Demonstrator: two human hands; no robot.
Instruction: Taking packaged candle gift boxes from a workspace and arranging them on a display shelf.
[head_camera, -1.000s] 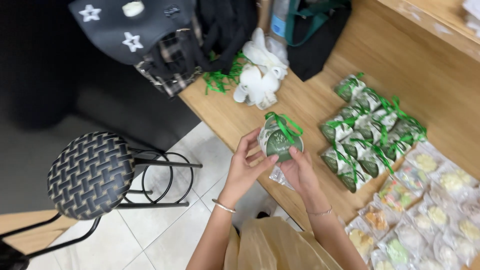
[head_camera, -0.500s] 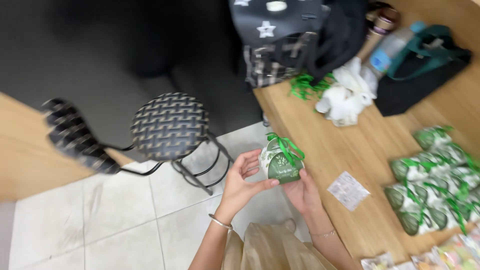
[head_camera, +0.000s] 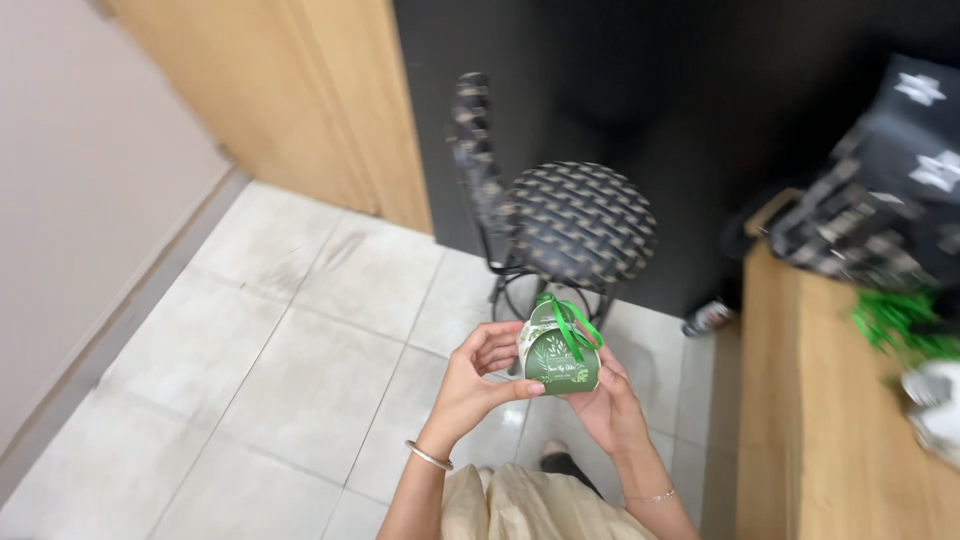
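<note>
Hands: left hand (head_camera: 478, 385) and right hand (head_camera: 608, 405) both clasp a small green gift box (head_camera: 559, 356) with a green ribbon, held in the air over the tiled floor (head_camera: 300, 330).
Ahead: round woven stool (head_camera: 578, 220), just beyond the box.
Right: wooden tabletop (head_camera: 810, 400) edge, near the right hand.
Open room: floor to the left.

Single head cam, looks steeply down, close over hands (head_camera: 540, 395).

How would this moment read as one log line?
left hand: holds gift box | right hand: holds gift box | ribbon: tied | stool: behind
</note>
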